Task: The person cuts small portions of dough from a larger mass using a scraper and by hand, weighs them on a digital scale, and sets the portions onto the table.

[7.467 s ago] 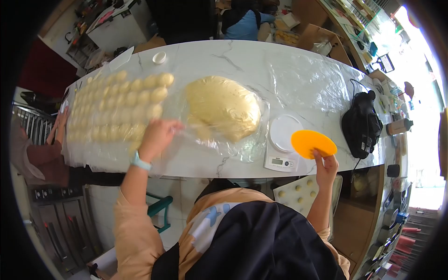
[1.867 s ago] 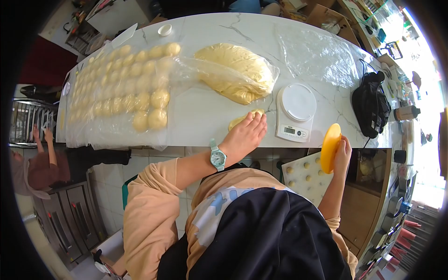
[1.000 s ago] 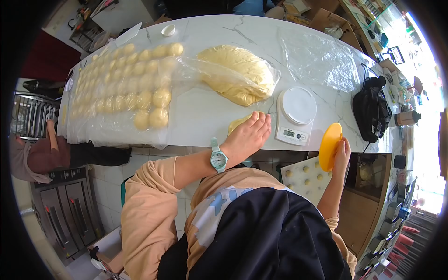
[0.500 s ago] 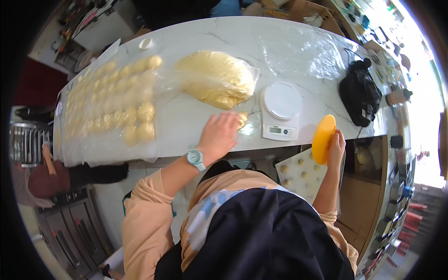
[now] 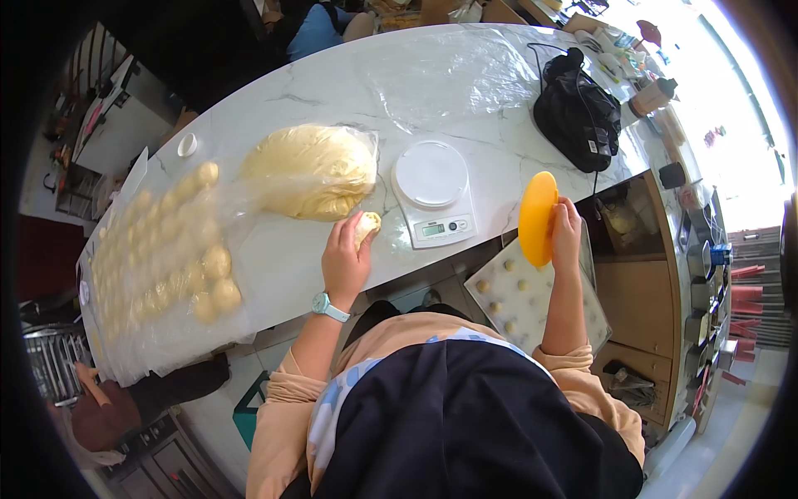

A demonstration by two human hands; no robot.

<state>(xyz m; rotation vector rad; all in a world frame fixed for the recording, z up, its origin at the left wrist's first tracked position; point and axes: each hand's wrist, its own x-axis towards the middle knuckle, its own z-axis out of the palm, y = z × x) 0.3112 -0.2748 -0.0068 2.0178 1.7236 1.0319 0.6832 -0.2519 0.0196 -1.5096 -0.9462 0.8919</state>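
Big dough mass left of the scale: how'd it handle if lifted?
Likely floppy: the big dough mass lies in a low, rounded mound. Probably heavy, being far bulkier than the dough piece in the left hand. Plastic film over part of it may slip.

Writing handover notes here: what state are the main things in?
Large yellow dough mass: partly under clear plastic
Round yellow dough balls: in rows, under clear plastic
Small yellow dough piece: held in left hand
Flat yellow rounded scraper: gripped in right hand
White digital scale: platform bare, display unreadable
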